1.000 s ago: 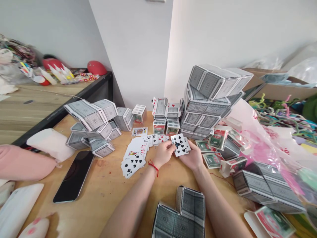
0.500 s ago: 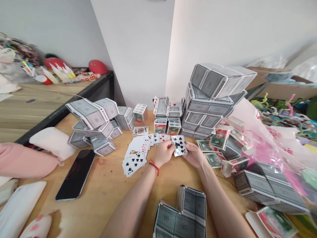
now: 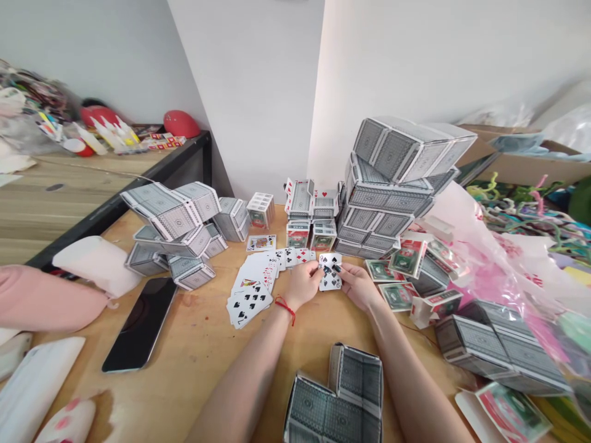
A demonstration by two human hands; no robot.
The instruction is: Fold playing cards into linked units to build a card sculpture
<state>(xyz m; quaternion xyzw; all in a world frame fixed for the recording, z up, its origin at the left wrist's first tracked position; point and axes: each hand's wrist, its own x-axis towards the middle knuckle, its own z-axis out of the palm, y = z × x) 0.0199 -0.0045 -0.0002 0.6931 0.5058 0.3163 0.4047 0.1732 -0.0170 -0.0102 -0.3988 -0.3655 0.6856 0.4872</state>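
Observation:
A nine of spades playing card (image 3: 329,282) is held face up above the table, between my two hands. My left hand (image 3: 302,284), with a red cord on its wrist, pinches the card's left edge. At the right side, the thumb and fingers of my right hand (image 3: 361,288) close on the same card, a dark-nailed fingertip lying over its face. Left of my hands, loose playing cards (image 3: 252,303) lie fanned face up on the wooden table. Nearest my body sits an L-shaped block made of folded cards (image 3: 335,403), patterned backs outward.
Card-built blocks (image 3: 388,184) rise in a tall stack at the back right, and a lower stack (image 3: 173,231) stands left. Green-and-red card boxes (image 3: 399,296) lie right of my hands, beside pink plastic (image 3: 489,271). A black phone (image 3: 141,326) rests at left.
The nine of spades has turned from a slight tilt to nearly straight. My right hand's fingers have moved left, further over the card's face.

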